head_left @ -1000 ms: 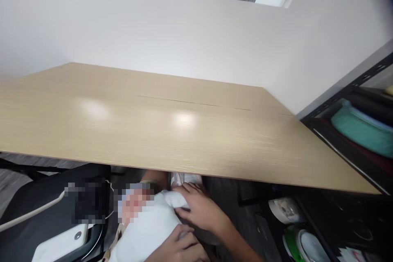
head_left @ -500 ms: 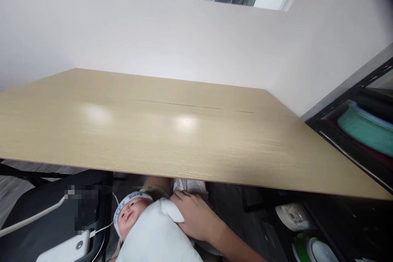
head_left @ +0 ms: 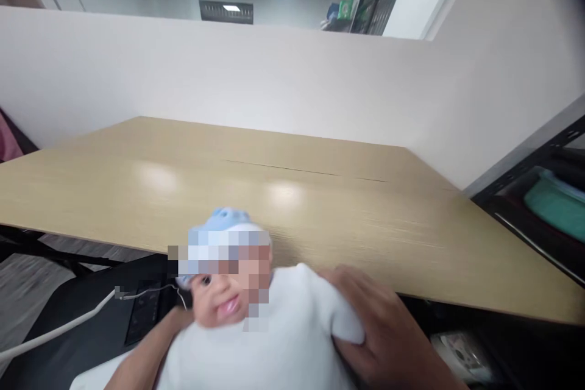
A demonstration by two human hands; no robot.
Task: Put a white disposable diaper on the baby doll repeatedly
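A baby doll (head_left: 260, 353) in white clothing, wearing a blue and white cap (head_left: 228, 219), is held up at the near edge of the table (head_left: 329, 225), its face toward me. My left hand (head_left: 181, 319) reaches behind the doll below its head; its fingers are hidden by the doll's body. On the other side, my right hand (head_left: 375, 317) is closed around the doll's white-sleeved arm and side. That hand is somewhat blurred. The doll's head overlaps the tabletop in view, and I cannot tell whether it touches the wood.
A black chair (head_left: 55, 329) at left carries a dark phone (head_left: 145, 311), a white device (head_left: 98, 372) and a white cable (head_left: 59, 334). A shelf at right holds a teal item (head_left: 555, 202). A white wall (head_left: 256, 73) stands behind the table.
The doll has been raised from my lap to the table's near edge and turned more upright. My right hand has risen with it, and my left hand has come into view. The camera has tilted up.
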